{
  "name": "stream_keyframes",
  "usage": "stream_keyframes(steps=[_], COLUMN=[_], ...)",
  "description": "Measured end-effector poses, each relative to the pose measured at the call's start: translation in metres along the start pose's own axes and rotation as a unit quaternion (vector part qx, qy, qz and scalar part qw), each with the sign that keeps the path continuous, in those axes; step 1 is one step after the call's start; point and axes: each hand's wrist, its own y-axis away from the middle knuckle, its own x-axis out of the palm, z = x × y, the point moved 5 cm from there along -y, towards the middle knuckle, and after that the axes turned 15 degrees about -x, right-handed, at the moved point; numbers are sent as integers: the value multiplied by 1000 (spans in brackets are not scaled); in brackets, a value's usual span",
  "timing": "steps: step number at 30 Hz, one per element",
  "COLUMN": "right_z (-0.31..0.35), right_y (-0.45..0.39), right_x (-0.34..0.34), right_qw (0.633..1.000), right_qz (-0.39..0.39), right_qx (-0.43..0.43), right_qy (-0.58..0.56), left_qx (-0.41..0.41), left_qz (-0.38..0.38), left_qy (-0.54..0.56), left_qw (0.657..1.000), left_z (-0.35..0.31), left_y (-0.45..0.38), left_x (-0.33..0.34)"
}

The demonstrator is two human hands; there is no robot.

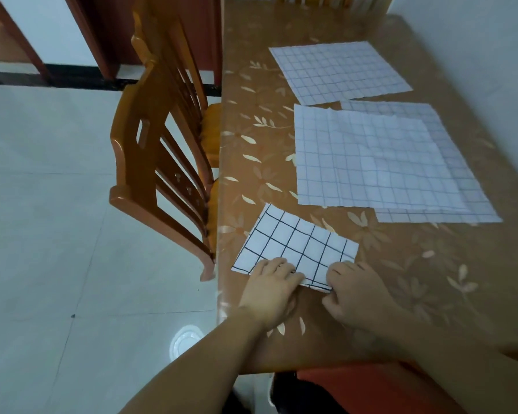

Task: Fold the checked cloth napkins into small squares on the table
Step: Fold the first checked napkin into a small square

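A folded white napkin with dark checks (pixel 299 246) lies as a rectangle near the table's front left edge. My left hand (pixel 271 289) rests flat on its near edge, fingers curled over the cloth. My right hand (pixel 355 291) pinches the near right corner of the same napkin. Beyond it lie two unfolded checked napkins stacked askew (pixel 371 159), and a third unfolded napkin (pixel 338 71) lies flat farther back.
The table (pixel 416 264) has a brown glossy cover with a pale flower print. Two orange wooden chairs (pixel 162 162) stand tight against its left side. A white tiled floor lies to the left; a white wall runs along the right.
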Motion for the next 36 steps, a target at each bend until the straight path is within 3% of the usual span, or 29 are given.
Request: stream_keyframes(steps=[4, 10, 16, 19, 22, 26, 28, 30, 33, 36], right_z=[14, -28, -95, -100, -87, -97, -107, -117, -126, -137], right_y=[17, 51, 68, 80, 90, 96, 98, 95, 86, 76], right_x=[-5, 28, 25, 15, 20, 42, 49, 54, 54, 49], right_qw=[995, 996, 990, 988, 984, 971, 936, 880, 837, 799], right_qz=[-89, -47, -91, -109, -83, 12, -9, -26, -47, -74], right_qx=[0, -45, -33, -64, -83, -23, 55, 135, 193, 228], right_qy=[-51, -64, -101, -86, -132, -237, -348, -454, -509, -552], left_qx=[-5, -40, -19, -80, -125, -197, -211, -170, -129, -208], left_qz=[23, 21, -26, -68, -33, 8, 17, -7, -30, -27], left_qy=[-14, 56, 95, 128, 153, 204, 191, 143, 58, 153], left_qw=[1000, 997, 995, 986, 980, 959, 958, 975, 989, 966], left_z=[-15, -15, -57, -62, -59, -46, -40, -41, -43, -35], left_y=[-6, -13, -28, -37, -38, -31, -25, -20, -11, -5], left_x=[-3, -11, -12, -15, -8, -1, 2, 0, 3, 9])
